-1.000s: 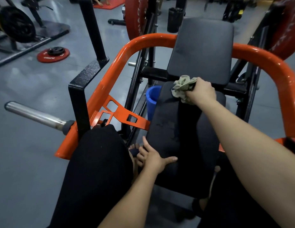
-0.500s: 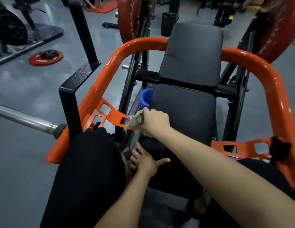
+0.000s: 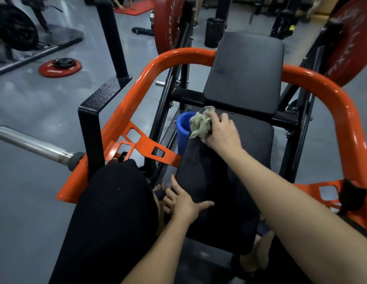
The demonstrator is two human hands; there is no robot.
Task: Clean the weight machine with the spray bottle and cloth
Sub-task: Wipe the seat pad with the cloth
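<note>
gripping a bunched grey-green cloth [image 3: 201, 125], my right hand [image 3: 223, 132] presses it to the far left corner of the black seat pad [image 3: 252, 146], just beside a blue tube [image 3: 183, 132]. my left hand [image 3: 184, 203]: relaxed, thumb splayed, resting on the pad's near left edge, holding nothing. orange frame [image 3: 137, 95] curves round the seat.

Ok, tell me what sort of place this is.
Most likely a gym: a large red weight plate sits loaded on the machine, a smaller red plate lies on the floor, and the right hand holds a cloth on the black seat pad.
</note>
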